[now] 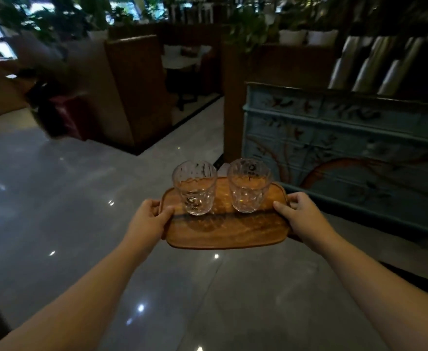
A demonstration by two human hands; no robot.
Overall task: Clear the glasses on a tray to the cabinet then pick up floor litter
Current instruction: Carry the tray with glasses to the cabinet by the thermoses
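Note:
A wooden tray [223,234] is held level in front of me above the floor. My left hand [149,219] grips its left edge with the thumb on top, and my right hand [301,214] grips its right edge the same way. Two clear faceted glasses stand upright on the tray's far half: the left glass [195,188] and the right glass [249,186], a small gap between them. A blue painted cabinet [347,153] stands ahead to the right, beyond the tray.
Glossy grey floor tiles [56,198] spread below and to the left. Wooden booth partitions [137,92] and a post [233,110] stand ahead, with a table behind. Potted plants [294,36] and upright rolls [365,67] sit on top of the cabinet. A dark mat [415,277] lies at the right.

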